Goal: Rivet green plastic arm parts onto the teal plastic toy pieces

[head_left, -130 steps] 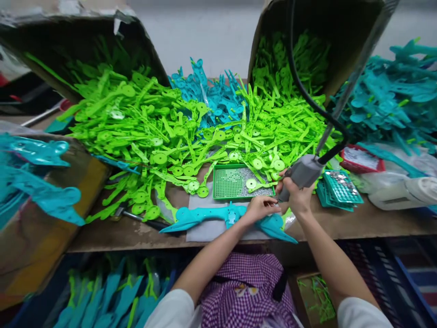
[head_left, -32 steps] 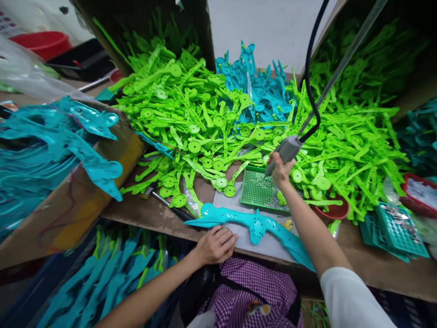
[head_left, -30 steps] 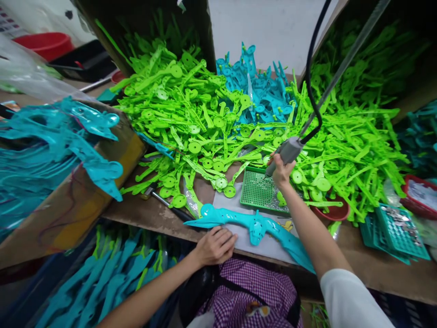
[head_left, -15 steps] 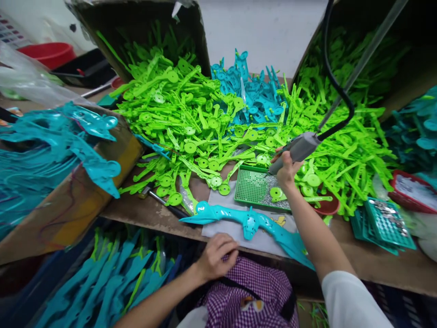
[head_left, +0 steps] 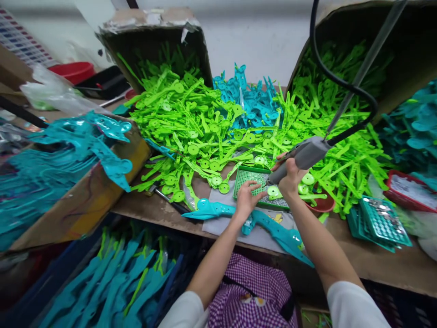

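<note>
My right hand (head_left: 291,180) grips a grey electric screwdriver (head_left: 312,152) that slants down to the left, its tip over a green tray (head_left: 244,171) of small metal screws. My left hand (head_left: 247,200) reaches over the tray's near edge, thumb and fingers apart, close to the screwdriver tip. Nothing shows between them. A lime-green plastic arm with a round disc (head_left: 273,190) lies across the tray's right part. In front of the tray, a long turquoise plastic part (head_left: 282,234) lies on a pale sheet, partly covered by my left wrist.
Lime-green arms (head_left: 191,109) heap behind the tray, with turquoise parts (head_left: 251,100) among them. A cardboard box of turquoise parts (head_left: 64,155) stands left. Turquoise perforated trays (head_left: 384,221) and a red bin (head_left: 392,182) sit right. The screwdriver's black cable (head_left: 362,93) loops overhead.
My left hand has moved from the table's front edge up and forward to the tray, its fingers opening. My right hand still holds the screwdriver over the tray. The view has tilted up slightly.
</note>
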Demonstrator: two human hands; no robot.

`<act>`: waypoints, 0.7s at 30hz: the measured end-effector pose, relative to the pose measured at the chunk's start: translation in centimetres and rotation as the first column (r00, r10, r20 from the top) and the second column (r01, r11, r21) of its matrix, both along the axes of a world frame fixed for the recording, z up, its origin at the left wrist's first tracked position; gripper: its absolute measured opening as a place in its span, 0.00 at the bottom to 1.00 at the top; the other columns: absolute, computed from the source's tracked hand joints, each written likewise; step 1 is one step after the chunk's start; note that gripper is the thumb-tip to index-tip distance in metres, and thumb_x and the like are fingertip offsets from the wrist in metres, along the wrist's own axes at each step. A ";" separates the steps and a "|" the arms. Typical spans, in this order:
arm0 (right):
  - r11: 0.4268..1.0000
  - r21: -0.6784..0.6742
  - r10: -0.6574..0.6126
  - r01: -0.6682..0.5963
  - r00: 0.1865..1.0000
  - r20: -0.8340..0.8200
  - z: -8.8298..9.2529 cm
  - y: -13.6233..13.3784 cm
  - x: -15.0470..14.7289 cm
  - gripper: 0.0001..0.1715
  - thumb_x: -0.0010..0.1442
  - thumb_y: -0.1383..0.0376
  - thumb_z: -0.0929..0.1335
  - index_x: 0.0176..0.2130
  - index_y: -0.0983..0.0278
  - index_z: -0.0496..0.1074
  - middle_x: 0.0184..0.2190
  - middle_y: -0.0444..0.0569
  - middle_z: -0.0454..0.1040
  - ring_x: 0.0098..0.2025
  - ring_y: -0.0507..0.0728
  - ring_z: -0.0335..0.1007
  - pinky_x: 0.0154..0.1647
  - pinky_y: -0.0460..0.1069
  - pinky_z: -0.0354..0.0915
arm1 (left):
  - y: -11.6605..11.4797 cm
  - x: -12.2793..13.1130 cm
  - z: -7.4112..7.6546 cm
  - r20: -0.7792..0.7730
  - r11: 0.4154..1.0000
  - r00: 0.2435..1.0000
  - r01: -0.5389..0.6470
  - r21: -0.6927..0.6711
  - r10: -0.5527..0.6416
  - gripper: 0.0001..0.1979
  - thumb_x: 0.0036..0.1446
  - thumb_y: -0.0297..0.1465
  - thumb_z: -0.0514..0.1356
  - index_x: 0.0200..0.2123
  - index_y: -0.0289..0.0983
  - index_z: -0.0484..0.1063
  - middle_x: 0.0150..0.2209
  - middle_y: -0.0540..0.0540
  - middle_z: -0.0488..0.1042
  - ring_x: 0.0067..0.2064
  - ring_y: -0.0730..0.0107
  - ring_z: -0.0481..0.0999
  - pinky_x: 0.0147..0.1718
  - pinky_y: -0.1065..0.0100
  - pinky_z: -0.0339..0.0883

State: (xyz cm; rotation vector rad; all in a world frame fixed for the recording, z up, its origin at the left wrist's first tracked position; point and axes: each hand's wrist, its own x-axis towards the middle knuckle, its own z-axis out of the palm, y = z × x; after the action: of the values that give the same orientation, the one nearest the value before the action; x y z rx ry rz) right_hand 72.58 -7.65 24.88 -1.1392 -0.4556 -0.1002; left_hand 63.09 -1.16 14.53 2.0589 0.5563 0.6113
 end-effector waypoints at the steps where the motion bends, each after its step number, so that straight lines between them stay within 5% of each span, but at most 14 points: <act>1: 1.000 0.005 0.009 -0.009 1.000 -0.003 -0.1 0.0 -0.1 0.21 0.50 0.48 0.69 0.28 0.64 0.71 0.19 0.42 0.70 0.16 0.49 0.64 0.15 0.45 0.60 | -0.1 0.1 -0.1 0.015 1.000 1.000 -0.011 -0.018 0.011 0.13 0.47 0.34 0.70 0.38 0.39 0.80 0.44 0.44 0.76 0.46 0.60 0.76 0.47 0.58 0.69; 5: 1.000 -0.009 0.029 -0.029 1.000 -0.011 -0.7 0.2 -0.2 0.21 0.50 0.48 0.69 0.28 0.64 0.72 0.18 0.41 0.69 0.16 0.50 0.64 0.15 0.45 0.60 | -0.5 0.1 0.0 0.072 1.000 0.997 -0.025 0.011 0.025 0.04 0.53 0.32 0.66 0.33 0.40 0.80 0.43 0.45 0.77 0.44 0.63 0.76 0.45 0.60 0.68; 12: 0.999 -0.030 0.035 -0.035 0.999 -0.002 -1.1 0.4 -0.5 0.21 0.49 0.48 0.70 0.28 0.63 0.70 0.19 0.41 0.70 0.16 0.49 0.64 0.16 0.46 0.60 | 0.1 -0.3 1.3 -0.025 0.955 0.998 0.056 0.291 -0.051 0.05 0.55 0.33 0.65 0.29 0.39 0.79 0.48 0.46 0.77 0.46 0.62 0.74 0.50 0.53 0.56; 21: 0.995 -0.031 0.092 -0.092 0.996 0.004 -1.0 -1.0 -1.6 0.21 0.50 0.48 0.69 0.29 0.63 0.70 0.20 0.41 0.69 0.16 0.49 0.65 0.16 0.45 0.60 | 0.6 -1.0 1.7 0.070 0.945 0.951 0.286 0.155 -0.300 0.04 0.55 0.31 0.65 0.29 0.39 0.80 0.41 0.46 0.78 0.43 0.66 0.77 0.45 0.63 0.65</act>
State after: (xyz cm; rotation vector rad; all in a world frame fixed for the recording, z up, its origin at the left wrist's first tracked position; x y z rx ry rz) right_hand 71.00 -8.68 23.89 -1.1470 -0.5151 -0.0162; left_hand 62.13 -0.56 16.27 2.1808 0.1478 0.5787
